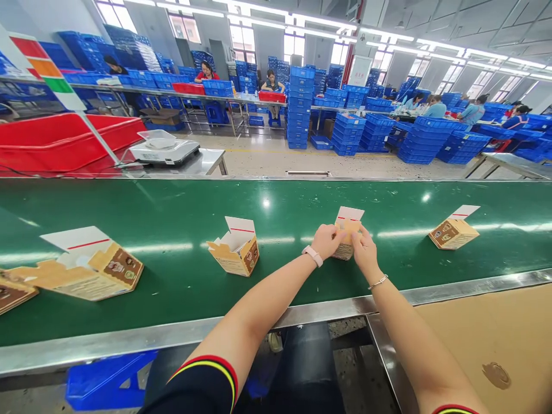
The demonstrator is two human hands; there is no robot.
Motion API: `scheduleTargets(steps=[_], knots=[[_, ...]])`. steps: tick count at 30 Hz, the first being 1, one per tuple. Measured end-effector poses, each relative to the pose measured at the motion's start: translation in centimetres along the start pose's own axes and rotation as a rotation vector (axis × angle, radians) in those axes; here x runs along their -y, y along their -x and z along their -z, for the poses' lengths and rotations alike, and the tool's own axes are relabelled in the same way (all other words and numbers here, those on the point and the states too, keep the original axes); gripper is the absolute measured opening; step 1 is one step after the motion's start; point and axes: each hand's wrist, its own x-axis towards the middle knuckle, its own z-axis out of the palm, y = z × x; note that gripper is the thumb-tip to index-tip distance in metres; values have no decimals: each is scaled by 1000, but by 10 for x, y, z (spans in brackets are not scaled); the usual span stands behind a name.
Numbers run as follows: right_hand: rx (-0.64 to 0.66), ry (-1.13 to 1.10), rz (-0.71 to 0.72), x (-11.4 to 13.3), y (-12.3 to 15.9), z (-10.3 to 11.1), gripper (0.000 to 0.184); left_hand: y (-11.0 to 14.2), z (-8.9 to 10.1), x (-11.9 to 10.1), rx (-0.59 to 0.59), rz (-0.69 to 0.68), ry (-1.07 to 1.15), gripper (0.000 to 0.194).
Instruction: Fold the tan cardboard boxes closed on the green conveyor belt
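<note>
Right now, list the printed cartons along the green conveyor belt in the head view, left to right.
Cut-off carton, widest open carton, smaller open carton, handled carton, far-right carton with raised flap.

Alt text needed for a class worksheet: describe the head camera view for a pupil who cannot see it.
A person's left hand and right hand are on a small carton with its white lid raised, on a green belt. Similar cartons sit along the belt on both sides. Beyond it, blue crates are stacked and people sit at tables.
</note>
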Motion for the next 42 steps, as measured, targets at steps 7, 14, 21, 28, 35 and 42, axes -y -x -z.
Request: scheduleTargets(steps=[7,14,21,28,35,42], knots=[[-192,-139,-354,-11,-15,-1,35,-34,-32,0,7,337,119,49],[-67,-152,-517,-10,-39,9,26,-36,-49,-8,72,438,197,42],[-472,52,-100,21,3,14,43,52,3,-40,-52,107,185,17],[-99,148,637,55,59,-28,4,146,166,6,-569,-562,-123,10],[259,145,591,45,59,-90,38,88,197,46,-95,-374,-374,46],[318,-65,166,30,61,-115,36,58,137,39,-29,-203,-141,14]])
